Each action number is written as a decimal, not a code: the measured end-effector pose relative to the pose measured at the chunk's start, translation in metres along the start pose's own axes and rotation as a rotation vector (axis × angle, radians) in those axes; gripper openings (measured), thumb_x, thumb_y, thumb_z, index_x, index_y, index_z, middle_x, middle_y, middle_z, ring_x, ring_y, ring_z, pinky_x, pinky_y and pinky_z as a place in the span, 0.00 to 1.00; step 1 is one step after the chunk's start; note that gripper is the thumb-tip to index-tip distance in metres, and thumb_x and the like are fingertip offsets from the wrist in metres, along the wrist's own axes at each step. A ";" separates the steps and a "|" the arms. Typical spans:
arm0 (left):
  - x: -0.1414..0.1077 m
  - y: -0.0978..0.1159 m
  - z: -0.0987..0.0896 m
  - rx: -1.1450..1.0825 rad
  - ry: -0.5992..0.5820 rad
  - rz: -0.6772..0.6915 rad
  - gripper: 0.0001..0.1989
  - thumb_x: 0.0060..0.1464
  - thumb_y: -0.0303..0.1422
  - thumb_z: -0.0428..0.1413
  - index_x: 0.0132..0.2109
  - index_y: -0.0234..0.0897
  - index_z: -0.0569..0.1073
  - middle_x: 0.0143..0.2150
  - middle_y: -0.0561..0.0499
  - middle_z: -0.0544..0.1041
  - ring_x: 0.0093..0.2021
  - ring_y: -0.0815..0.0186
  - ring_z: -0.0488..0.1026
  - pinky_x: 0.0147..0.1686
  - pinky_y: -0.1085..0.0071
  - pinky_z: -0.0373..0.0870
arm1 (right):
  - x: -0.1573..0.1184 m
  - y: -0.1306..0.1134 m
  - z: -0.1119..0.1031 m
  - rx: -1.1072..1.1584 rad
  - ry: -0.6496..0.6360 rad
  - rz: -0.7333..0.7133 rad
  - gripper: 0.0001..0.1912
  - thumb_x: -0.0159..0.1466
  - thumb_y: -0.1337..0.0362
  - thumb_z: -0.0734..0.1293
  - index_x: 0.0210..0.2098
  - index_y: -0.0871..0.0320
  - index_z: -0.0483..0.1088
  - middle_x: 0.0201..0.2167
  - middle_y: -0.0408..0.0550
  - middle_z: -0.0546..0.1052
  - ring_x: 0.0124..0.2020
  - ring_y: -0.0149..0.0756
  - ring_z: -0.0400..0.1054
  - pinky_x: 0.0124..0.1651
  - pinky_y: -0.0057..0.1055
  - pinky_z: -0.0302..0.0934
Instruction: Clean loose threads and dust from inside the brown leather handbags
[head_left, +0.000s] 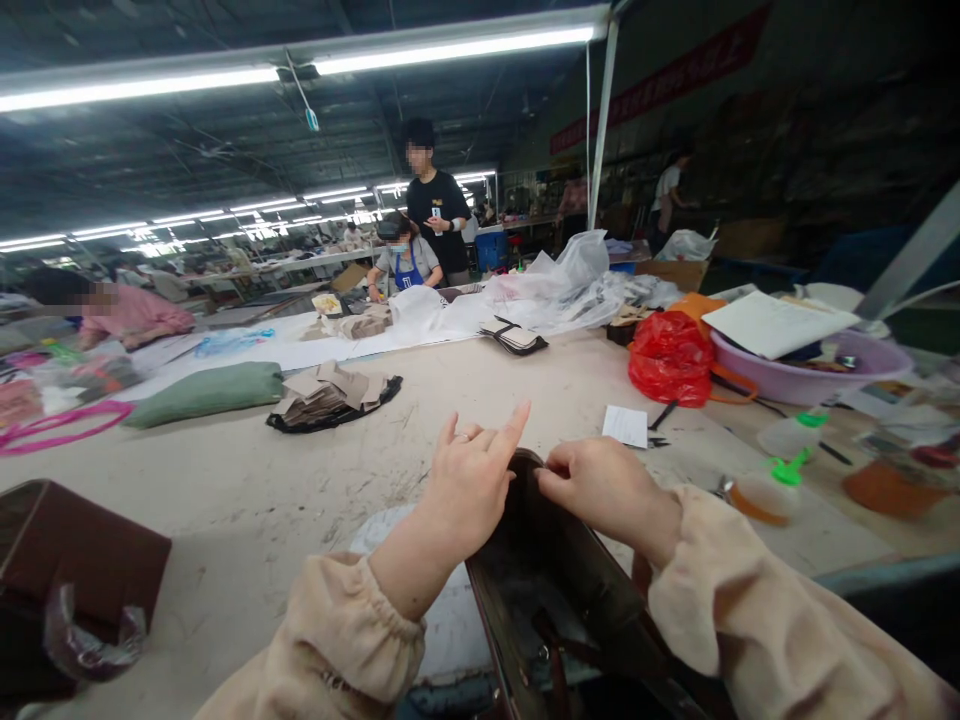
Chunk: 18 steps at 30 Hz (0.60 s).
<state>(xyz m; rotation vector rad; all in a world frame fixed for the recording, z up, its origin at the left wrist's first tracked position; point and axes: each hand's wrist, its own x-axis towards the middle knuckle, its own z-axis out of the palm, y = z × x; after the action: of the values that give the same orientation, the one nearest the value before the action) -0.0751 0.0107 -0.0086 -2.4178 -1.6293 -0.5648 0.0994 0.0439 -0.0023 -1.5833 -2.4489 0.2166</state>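
A dark brown leather handbag [600, 590] stands with its mouth toward me at the near table edge, its inside and a strap with a metal stud showing. My left hand [469, 485] is at the left of its far rim, thumb tip against the edge, index finger stretched out and the other fingers curled. On the right of the same rim, my right hand [600, 490] pinches the edge between thumb and bent fingers. Both wrists are in beige sleeves. What lies under the left fingers is partly hidden.
Another brown bag [90, 570] with a plastic-wrapped handle stands at left. Beyond are stacked brown pieces [326, 395], a green cushion [210, 392] and a black-edged piece [514, 335]. At right are a red plastic bag [667, 360], purple basin [810, 375] and green-capped bottle [769, 495]. Co-workers are farther back.
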 end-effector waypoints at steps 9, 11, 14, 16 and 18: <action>0.005 -0.001 -0.007 -0.033 -0.077 0.149 0.36 0.55 0.24 0.51 0.67 0.47 0.47 0.43 0.53 0.75 0.47 0.60 0.66 0.61 0.49 0.49 | 0.000 -0.002 0.000 -0.014 0.008 -0.039 0.17 0.60 0.58 0.59 0.23 0.55 0.75 0.22 0.47 0.77 0.25 0.34 0.69 0.26 0.30 0.46; 0.009 -0.003 -0.006 -0.047 -0.089 0.169 0.35 0.55 0.24 0.50 0.67 0.48 0.49 0.41 0.52 0.76 0.46 0.60 0.66 0.61 0.50 0.50 | 0.000 -0.001 0.000 -0.022 0.012 -0.048 0.17 0.60 0.58 0.59 0.23 0.55 0.75 0.22 0.48 0.77 0.25 0.34 0.70 0.26 0.30 0.47; 0.015 -0.005 -0.004 -0.035 -0.086 0.187 0.33 0.55 0.23 0.49 0.66 0.46 0.51 0.40 0.52 0.76 0.46 0.60 0.66 0.61 0.51 0.51 | 0.001 0.000 0.001 -0.028 0.014 -0.054 0.17 0.61 0.57 0.59 0.24 0.56 0.75 0.23 0.49 0.77 0.26 0.35 0.70 0.27 0.31 0.48; 0.018 -0.005 -0.002 -0.030 -0.089 0.202 0.33 0.55 0.24 0.50 0.66 0.45 0.52 0.39 0.51 0.76 0.46 0.60 0.66 0.62 0.51 0.51 | 0.001 0.001 0.001 -0.023 0.015 -0.055 0.17 0.60 0.57 0.59 0.24 0.56 0.75 0.23 0.49 0.77 0.26 0.35 0.70 0.27 0.31 0.48; 0.020 -0.005 0.000 -0.034 -0.102 0.207 0.32 0.55 0.24 0.49 0.66 0.43 0.53 0.38 0.51 0.76 0.45 0.60 0.66 0.62 0.51 0.51 | 0.001 0.002 0.001 -0.013 0.018 -0.052 0.16 0.60 0.58 0.59 0.24 0.55 0.75 0.23 0.48 0.77 0.26 0.35 0.70 0.27 0.30 0.48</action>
<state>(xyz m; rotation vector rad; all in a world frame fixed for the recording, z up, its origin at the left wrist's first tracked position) -0.0730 0.0296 -0.0013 -2.6383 -1.3901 -0.4447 0.1007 0.0457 -0.0038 -1.5173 -2.4795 0.1767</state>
